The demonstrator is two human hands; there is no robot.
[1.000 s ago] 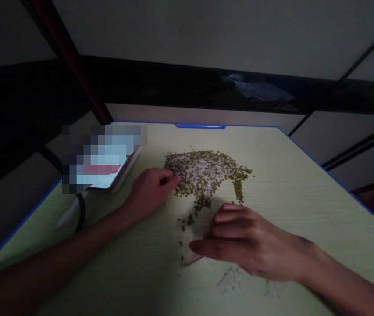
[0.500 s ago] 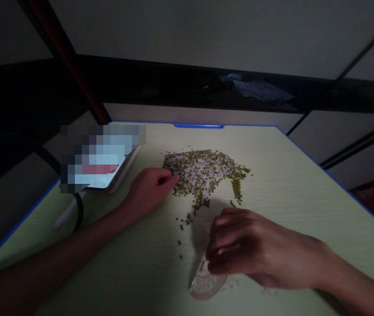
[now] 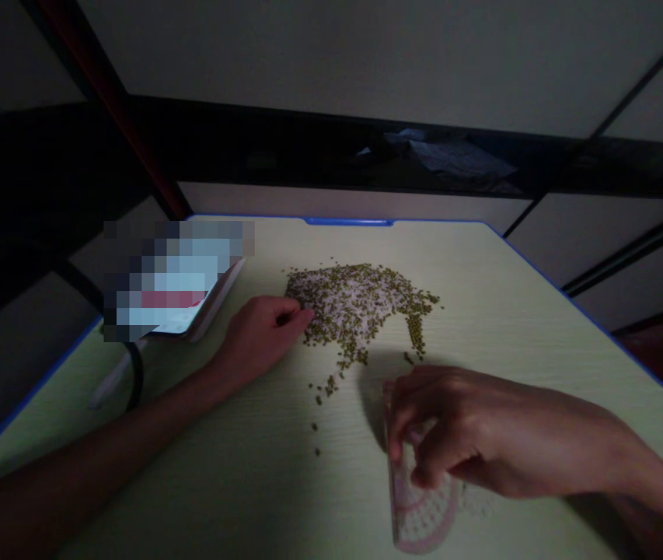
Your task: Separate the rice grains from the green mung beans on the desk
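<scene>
A half-round clear protractor (image 3: 427, 517) with pink markings is held in my right hand (image 3: 453, 428), its straight edge facing left, low over or on the table. My fingers cover its upper part. Ahead lies a loose pile of green beans mixed with white rice-like grains (image 3: 354, 299). At the pile's left edge rests my left hand (image 3: 264, 330), its fingers curled and the thumb tip touching the beans. Whether anything is inside those fingers is hidden. Stray beans (image 3: 328, 385) trail from the pile toward me.
On the left of the pale, blue-edged table (image 3: 541, 334) a lit phone or tablet (image 3: 176, 319), partly pixelated, leans on a stand. A dark cable (image 3: 137, 377) curves beside it. Faint pale grains (image 3: 479, 502) lie right of the protractor. Cabinet panels (image 3: 366, 70) stand behind.
My right hand has moved rightward with the protractor, which has turned so its straight edge points more toward me. My left hand stays at the pile. The view has shifted slightly.
</scene>
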